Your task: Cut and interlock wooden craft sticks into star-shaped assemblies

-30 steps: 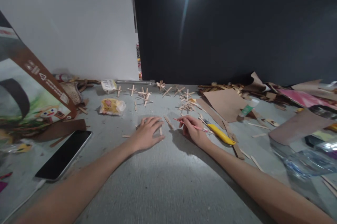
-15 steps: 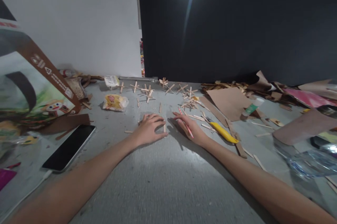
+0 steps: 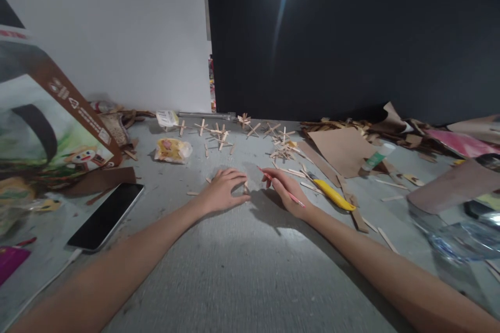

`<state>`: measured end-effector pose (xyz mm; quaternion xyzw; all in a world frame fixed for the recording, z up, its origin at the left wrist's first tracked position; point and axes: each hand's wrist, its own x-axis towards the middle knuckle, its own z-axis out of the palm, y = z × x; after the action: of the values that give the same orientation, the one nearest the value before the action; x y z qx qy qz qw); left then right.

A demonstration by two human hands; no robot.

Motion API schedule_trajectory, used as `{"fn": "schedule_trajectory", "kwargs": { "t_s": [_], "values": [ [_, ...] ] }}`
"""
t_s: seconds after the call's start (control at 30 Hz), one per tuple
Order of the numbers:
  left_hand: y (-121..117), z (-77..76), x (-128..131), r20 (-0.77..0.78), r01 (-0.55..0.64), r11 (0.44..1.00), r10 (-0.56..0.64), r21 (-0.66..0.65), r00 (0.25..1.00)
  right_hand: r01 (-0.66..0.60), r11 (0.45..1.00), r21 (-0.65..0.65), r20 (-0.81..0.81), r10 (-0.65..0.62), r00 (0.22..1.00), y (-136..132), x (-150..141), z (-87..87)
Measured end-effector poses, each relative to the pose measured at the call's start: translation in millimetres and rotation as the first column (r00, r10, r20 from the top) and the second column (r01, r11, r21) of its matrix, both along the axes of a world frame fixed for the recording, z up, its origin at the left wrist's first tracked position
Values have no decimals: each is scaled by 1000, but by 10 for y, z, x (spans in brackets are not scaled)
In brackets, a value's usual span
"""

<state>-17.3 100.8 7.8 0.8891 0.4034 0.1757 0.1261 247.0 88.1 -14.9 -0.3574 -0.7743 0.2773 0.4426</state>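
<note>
My left hand (image 3: 223, 189) lies low over the grey table, fingers curved and thumb apart from the forefinger. A short wooden stick (image 3: 246, 187) spans the gap between that thumb and forefinger, seemingly held by its ends. In my right hand (image 3: 287, 189) is a slim red-and-white pencil (image 3: 294, 199), gripped like a writing tool, one end pointing up and left. Short stick pieces (image 3: 192, 193) lie beside my left wrist. Beyond the hands stand several crossed-stick pieces (image 3: 223, 140), with a small pile of sticks (image 3: 284, 151) to their right.
A yellow utility knife (image 3: 333, 195) lies right of my right hand, near cardboard (image 3: 341, 150) and a glue stick (image 3: 378, 157). Clear plastic (image 3: 464, 242) sits far right. On the left are a phone (image 3: 107, 217) on a cable, a yellow packet (image 3: 172, 150) and a large printed bag (image 3: 58, 114).
My right hand has turned and the pencil now lies flatter, its rear end swung to the right. My left hand stays by the stick. The view has shifted slightly.
</note>
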Motion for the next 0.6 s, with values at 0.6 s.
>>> {"fn": "schedule_trajectory", "kwargs": {
  "t_s": [0.6],
  "values": [
    [27, -34, -19, -9, 14, 1000, -14, -8, 1000, -299, 844, -445, -235, 212, 949, 148, 1, -32]
  ]
}}
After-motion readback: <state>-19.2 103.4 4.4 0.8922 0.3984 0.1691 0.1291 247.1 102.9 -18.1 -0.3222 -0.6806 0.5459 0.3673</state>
